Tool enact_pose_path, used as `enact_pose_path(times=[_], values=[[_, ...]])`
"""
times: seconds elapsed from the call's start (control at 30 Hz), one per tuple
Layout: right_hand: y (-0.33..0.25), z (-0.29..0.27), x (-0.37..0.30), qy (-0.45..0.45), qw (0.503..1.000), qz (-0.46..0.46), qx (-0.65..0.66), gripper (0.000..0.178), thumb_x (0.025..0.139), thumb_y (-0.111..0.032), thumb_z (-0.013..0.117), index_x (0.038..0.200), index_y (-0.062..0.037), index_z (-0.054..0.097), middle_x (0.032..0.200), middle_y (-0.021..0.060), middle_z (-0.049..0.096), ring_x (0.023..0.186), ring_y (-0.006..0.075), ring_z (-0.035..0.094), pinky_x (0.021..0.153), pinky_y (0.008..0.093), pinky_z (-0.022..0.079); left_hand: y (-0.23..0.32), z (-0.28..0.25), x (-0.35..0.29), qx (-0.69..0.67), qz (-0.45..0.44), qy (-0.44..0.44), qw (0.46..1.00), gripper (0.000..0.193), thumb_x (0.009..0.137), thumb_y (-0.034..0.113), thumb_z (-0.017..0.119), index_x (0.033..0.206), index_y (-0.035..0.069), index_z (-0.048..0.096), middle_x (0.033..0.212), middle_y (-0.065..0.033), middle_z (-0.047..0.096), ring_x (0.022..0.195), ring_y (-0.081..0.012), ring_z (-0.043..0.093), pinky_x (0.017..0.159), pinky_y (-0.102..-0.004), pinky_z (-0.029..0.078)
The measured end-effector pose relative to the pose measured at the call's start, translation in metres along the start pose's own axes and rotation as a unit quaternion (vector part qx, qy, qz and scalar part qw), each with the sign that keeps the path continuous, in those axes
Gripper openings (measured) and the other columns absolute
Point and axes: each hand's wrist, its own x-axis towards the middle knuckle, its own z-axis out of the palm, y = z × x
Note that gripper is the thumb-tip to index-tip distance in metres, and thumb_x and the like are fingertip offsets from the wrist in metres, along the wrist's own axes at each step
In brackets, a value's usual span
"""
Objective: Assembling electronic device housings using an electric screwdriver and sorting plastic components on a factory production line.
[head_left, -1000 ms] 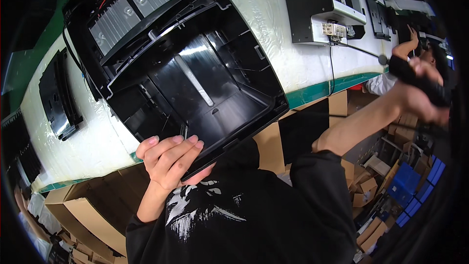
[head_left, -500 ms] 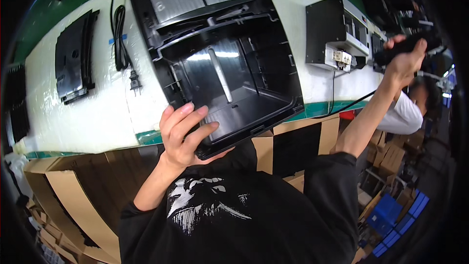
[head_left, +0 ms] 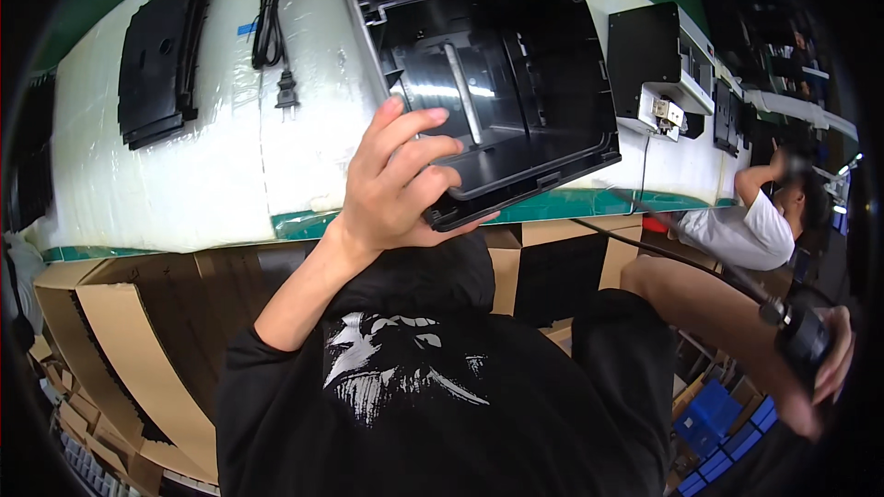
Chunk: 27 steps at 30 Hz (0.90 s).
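Note:
A large black plastic housing (head_left: 562, 170) lies open on the white table, with a silvery rod (head_left: 463, 97) standing inside its cavity. My left hand (head_left: 401, 175) grips its near left corner, fingers over the rim and thumb side below the edge. Far out at the lower right, my right hand (head_left: 833, 359) is wrapped round a black hand tool (head_left: 803, 340) with a metal fitting at one end. A dark cord or hose runs from near that fitting toward the table edge. The tool's exact kind is not clear, and its far side is hidden by my fingers.
Black panels (head_left: 166, 60) and a coiled power cord (head_left: 272, 14) lie left on the table (head_left: 313, 161). A black-and-white boxy device (head_left: 649, 55) stands right of the housing. Cardboard boxes (head_left: 138, 340) line the front edge. Another person (head_left: 760, 230) sits at the far right.
My right hand has swung down and outward to the lower right with the black tool. The left hand keeps hold of the housing; both appear higher and further right in view.

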Motion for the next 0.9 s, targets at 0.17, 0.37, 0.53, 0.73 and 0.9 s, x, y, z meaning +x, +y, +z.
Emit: enact_pose_path(times=[0.17,0.37,0.53,0.73,0.9], values=[[0.012,0.015,-0.031,-0.009,0.993,0.055,0.108,0.028,0.071,-0.026,0.072,0.073,-0.0108,0.048,0.062,-0.0083,0.051,0.046,-0.0001,0.048,0.046,0.0074,0.038,0.002,-0.001,-0.004,-0.010,-0.023,-0.001,1.000,0.037,0.057,0.030,0.083,0.072,0.011,0.055,0.093,-0.0038,0.059,0.109,-0.0285,0.051,0.101,-0.0501,0.032],[0.021,0.032,-0.058,-0.030,0.968,0.118,0.219,0.030,0.075,-0.028,0.068,0.071,-0.0089,0.046,0.070,-0.0037,0.052,0.048,0.0015,0.047,0.047,0.0069,0.041,0.003,0.000,-0.005,-0.021,-0.030,0.018,0.999,0.036,0.057,0.032,0.082,0.070,0.010,0.056,0.092,-0.0039,0.059,0.109,-0.0290,0.052,0.101,-0.0511,0.034],[0.024,0.033,-0.085,-0.146,0.936,0.300,0.114,0.044,0.073,-0.039,0.072,0.069,-0.0092,0.040,0.065,-0.0029,0.047,0.044,0.0024,0.046,0.041,0.0086,0.039,0.004,-0.002,0.000,-0.030,-0.027,0.024,0.999,0.034,0.058,0.028,0.078,0.068,0.007,0.054,0.090,-0.0050,0.058,0.107,-0.0273,0.054,0.096,-0.0482,0.041],[0.050,0.054,-0.141,-0.244,0.922,0.299,0.011,0.073,0.083,-0.053,0.054,0.126,-0.0005,0.028,0.073,0.0046,0.047,0.043,0.0112,0.047,0.038,0.0214,0.043,0.001,-0.003,-0.003,-0.022,-0.022,0.012,0.999,0.033,0.065,0.032,0.074,0.072,0.008,0.053,0.090,-0.0048,0.057,0.107,-0.0269,0.054,0.097,-0.0464,0.040],[0.049,0.050,-0.146,-0.260,0.904,0.339,-0.006,0.060,0.080,-0.042,0.056,0.117,-0.0001,0.032,0.072,0.0067,0.050,0.045,0.0140,0.050,0.038,0.0222,0.045,0.004,-0.002,0.000,-0.015,-0.022,0.003,1.000,0.036,0.071,0.041,0.069,0.073,0.009,0.052,0.089,-0.0042,0.056,0.107,-0.0263,0.054,0.097,-0.0466,0.040]])
